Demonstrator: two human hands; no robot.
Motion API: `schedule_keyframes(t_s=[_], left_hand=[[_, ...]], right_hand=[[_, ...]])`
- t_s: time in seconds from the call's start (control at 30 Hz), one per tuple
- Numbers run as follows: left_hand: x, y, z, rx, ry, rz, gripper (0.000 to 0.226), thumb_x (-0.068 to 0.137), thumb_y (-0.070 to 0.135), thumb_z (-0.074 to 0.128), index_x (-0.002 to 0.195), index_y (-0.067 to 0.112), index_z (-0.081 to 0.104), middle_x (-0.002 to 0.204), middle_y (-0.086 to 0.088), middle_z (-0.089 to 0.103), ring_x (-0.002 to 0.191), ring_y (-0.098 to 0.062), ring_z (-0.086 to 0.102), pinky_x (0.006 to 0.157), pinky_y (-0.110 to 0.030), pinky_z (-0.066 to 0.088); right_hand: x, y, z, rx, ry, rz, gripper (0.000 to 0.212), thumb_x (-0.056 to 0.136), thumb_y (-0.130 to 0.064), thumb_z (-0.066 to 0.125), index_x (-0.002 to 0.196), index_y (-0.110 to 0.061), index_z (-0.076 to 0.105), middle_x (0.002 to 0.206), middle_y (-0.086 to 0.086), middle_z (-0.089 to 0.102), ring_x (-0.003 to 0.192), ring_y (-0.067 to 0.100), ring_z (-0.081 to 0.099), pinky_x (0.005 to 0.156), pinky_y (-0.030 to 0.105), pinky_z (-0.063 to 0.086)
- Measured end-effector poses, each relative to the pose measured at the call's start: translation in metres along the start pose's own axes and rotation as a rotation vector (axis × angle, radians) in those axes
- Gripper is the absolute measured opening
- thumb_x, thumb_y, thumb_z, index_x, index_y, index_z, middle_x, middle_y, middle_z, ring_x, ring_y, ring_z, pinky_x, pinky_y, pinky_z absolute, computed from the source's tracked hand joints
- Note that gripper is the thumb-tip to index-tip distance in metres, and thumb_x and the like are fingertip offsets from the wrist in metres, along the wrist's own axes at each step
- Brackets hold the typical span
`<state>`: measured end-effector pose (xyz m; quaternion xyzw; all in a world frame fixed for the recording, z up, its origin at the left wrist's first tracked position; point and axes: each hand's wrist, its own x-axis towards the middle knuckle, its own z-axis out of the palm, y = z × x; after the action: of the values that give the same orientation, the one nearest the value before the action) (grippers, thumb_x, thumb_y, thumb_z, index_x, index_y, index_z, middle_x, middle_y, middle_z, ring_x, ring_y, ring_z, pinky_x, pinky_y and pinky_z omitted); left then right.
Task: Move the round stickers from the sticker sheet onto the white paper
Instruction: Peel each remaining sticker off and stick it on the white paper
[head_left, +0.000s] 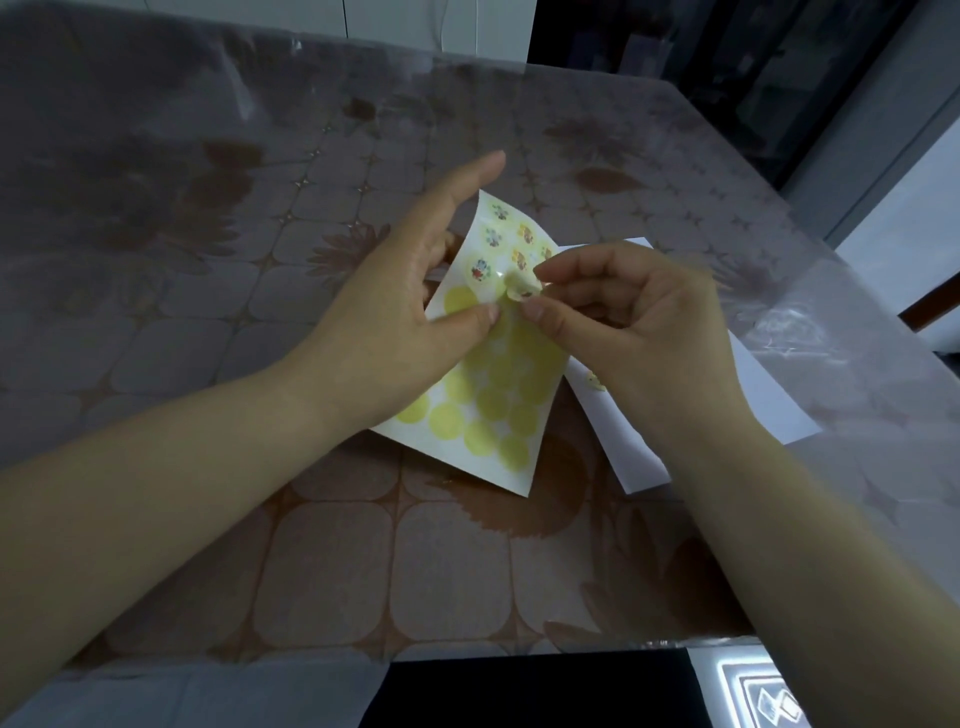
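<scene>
The sticker sheet (493, 395) is a white rectangle, bowed upward at its far end. Its near part carries plain yellow circles, and its far end has round stickers with small coloured pictures. The left hand (395, 312) grips the sheet's left edge, thumb pressed on the front, fingers curled behind, index finger stretched straight out. Just right of that thumb, a round sticker (522, 288) curls half-lifted from the sheet, pinched between the thumb and forefinger of the right hand (639, 322), whose other fingers are folded in. The white paper (769, 395) lies flat on the table (260, 182) under the right hand and wrist, with one sticker (595, 382) showing on it.
</scene>
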<state>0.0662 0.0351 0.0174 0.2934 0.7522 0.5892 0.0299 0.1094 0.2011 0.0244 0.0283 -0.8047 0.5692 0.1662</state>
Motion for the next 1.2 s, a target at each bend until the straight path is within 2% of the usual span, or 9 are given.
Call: schedule_keyframes(t_s=[0.1,0.2,0.47,0.6,0.7,0.83,0.93,1.13,1.2], left_hand=[[0.0,-0.001,0.0,0.036,0.019,-0.005,0.073,0.081,0.013,0.06,0.133,0.054,0.03,0.109,0.004,0.065,0.099,-0.014,0.067,0.086,-0.039,0.055],[0.001,-0.001,-0.001,0.088,0.048,-0.001,0.071,0.081,0.016,0.06,0.137,0.048,0.031,0.108,0.006,0.064,0.1,-0.014,0.065,0.09,-0.04,0.053],[0.001,-0.003,0.0,0.187,0.078,-0.01,0.07,0.078,0.022,0.06,0.137,0.048,0.032,0.11,0.013,0.061,0.096,-0.01,0.064,0.088,-0.038,0.053],[0.002,-0.006,0.0,0.221,0.062,-0.037,0.057,0.078,0.024,0.061,0.129,0.045,0.044,0.117,0.015,0.06,0.104,-0.013,0.063,0.092,-0.043,0.051],[0.004,-0.008,-0.002,0.266,0.051,-0.061,0.043,0.083,0.022,0.066,0.119,0.043,0.053,0.114,0.015,0.063,0.103,-0.012,0.063,0.092,-0.044,0.051],[0.005,-0.01,-0.004,0.3,0.048,-0.078,0.034,0.083,0.034,0.068,0.113,0.045,0.057,0.108,0.023,0.063,0.1,-0.004,0.062,0.09,-0.039,0.051],[0.007,-0.012,-0.003,0.329,0.042,-0.074,0.03,0.083,0.034,0.066,0.107,0.051,0.056,0.107,0.032,0.057,0.099,0.004,0.058,0.082,-0.021,0.047],[0.007,-0.009,-0.002,0.305,0.037,-0.074,0.03,0.084,0.029,0.065,0.096,0.055,0.055,0.097,0.036,0.055,0.09,0.013,0.058,0.066,-0.012,0.045],[0.007,-0.009,-0.002,0.295,0.04,-0.071,0.03,0.085,0.026,0.065,0.095,0.054,0.055,0.095,0.033,0.057,0.087,0.013,0.059,0.062,-0.009,0.047]], right_hand=[[0.001,0.0,-0.001,0.034,-0.045,0.106,0.019,0.074,-0.015,0.077,0.089,-0.021,0.066,0.07,-0.008,0.072,0.06,0.002,0.061,0.051,0.014,0.044],[0.002,-0.001,-0.002,0.04,-0.056,0.149,0.023,0.074,-0.014,0.077,0.094,-0.019,0.067,0.069,-0.009,0.071,0.055,-0.003,0.058,0.049,0.008,0.039],[0.001,0.0,-0.003,0.051,-0.024,0.171,0.011,0.073,-0.012,0.078,0.081,-0.019,0.072,0.066,-0.008,0.071,0.06,-0.003,0.062,0.048,0.007,0.041],[0.004,-0.001,-0.005,0.012,0.035,0.171,0.005,0.078,-0.018,0.074,0.076,-0.015,0.071,0.069,-0.002,0.072,0.065,0.007,0.066,0.062,0.022,0.053],[0.008,-0.01,-0.022,-0.058,0.067,0.167,0.008,0.081,-0.021,0.07,0.077,-0.014,0.069,0.066,-0.005,0.072,0.058,0.004,0.063,0.051,0.011,0.043],[0.011,-0.024,-0.059,-0.304,-0.111,0.201,0.008,0.074,-0.03,0.073,0.073,-0.023,0.073,0.055,-0.015,0.063,0.048,-0.002,0.05,0.051,0.009,0.04],[0.014,-0.018,-0.077,-0.453,-0.211,0.313,0.006,0.073,-0.032,0.075,0.07,-0.027,0.073,0.056,-0.022,0.061,0.05,-0.011,0.05,0.053,0.009,0.039],[0.009,0.014,-0.085,-0.425,-0.157,0.496,0.01,0.07,-0.03,0.078,0.067,-0.021,0.074,0.063,-0.021,0.064,0.057,-0.015,0.051,0.064,0.019,0.038],[0.008,0.018,-0.087,-0.393,-0.116,0.51,0.01,0.068,-0.028,0.079,0.066,-0.02,0.073,0.055,-0.021,0.06,0.053,-0.015,0.049,0.062,0.019,0.034]])
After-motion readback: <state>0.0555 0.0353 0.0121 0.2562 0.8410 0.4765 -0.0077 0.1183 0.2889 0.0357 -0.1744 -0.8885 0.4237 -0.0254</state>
